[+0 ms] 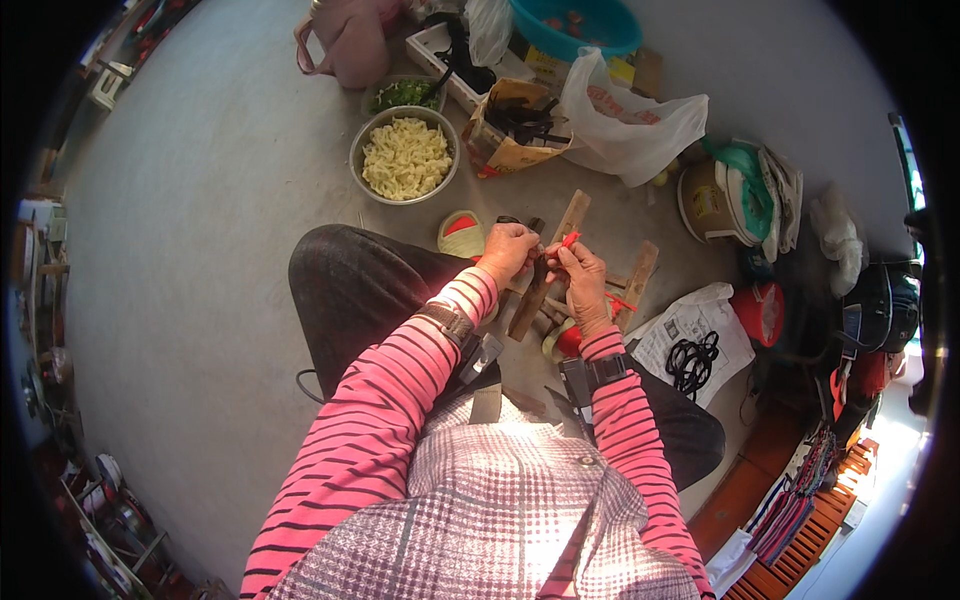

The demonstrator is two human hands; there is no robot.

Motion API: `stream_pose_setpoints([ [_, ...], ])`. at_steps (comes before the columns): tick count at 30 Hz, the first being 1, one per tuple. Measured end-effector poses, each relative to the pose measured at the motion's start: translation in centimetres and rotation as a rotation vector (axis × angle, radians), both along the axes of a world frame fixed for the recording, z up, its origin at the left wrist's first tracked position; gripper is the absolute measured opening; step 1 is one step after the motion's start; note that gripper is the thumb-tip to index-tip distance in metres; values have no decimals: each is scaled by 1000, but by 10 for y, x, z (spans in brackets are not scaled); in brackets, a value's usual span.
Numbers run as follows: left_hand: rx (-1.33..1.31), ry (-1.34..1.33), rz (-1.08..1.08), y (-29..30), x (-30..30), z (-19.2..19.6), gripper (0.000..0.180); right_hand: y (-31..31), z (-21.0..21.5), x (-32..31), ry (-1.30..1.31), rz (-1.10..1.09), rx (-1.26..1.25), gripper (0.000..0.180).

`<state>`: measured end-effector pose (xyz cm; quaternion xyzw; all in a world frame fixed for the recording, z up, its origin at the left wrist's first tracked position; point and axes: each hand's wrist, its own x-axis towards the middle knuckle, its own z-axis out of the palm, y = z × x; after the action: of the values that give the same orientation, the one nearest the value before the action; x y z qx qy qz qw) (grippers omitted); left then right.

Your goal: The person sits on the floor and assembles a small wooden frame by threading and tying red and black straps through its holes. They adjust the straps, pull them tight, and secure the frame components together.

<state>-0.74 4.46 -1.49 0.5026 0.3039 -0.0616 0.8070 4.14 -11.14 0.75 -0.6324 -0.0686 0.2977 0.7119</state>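
Note:
My left hand (508,250) is closed in a pinch above a small wooden frame (530,305); what sits between its fingertips is too small to make out. Close beside it, my right hand (582,282) grips a small red object (570,239) between thumb and fingers. The fingertips of both hands nearly meet over a dark wooden bar. Something red and thin (618,303) hangs near the right hand at the frame. To the left of the frame shows a pale slipper (460,236) with a red inside.
Ahead stands a metal bowl (358,165) of pale yellow shreds, with chopped greens (405,93) behind it. A paper bag (520,150) of black strips and a white plastic bag (640,135) are farther right. Black cord loops (692,362) lie on white sheeting (735,345) beside a bucket (708,205).

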Motion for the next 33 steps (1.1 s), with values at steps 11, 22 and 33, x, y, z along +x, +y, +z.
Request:
stream_pose_setpoints([
  [11, -31, 5, 103, 4, 0, -8, 17, 0, -3, 2, -65, -5, -63, 17],
  [22, -56, -31, 238, 5, 0, -14, 17, -65, -14, 0, -1025, -53, -919, 8],
  [33, -83, -11, 294, 8, -4, -14, 11, -70, 4, -16, -1118, 10, -1004, 17],
])
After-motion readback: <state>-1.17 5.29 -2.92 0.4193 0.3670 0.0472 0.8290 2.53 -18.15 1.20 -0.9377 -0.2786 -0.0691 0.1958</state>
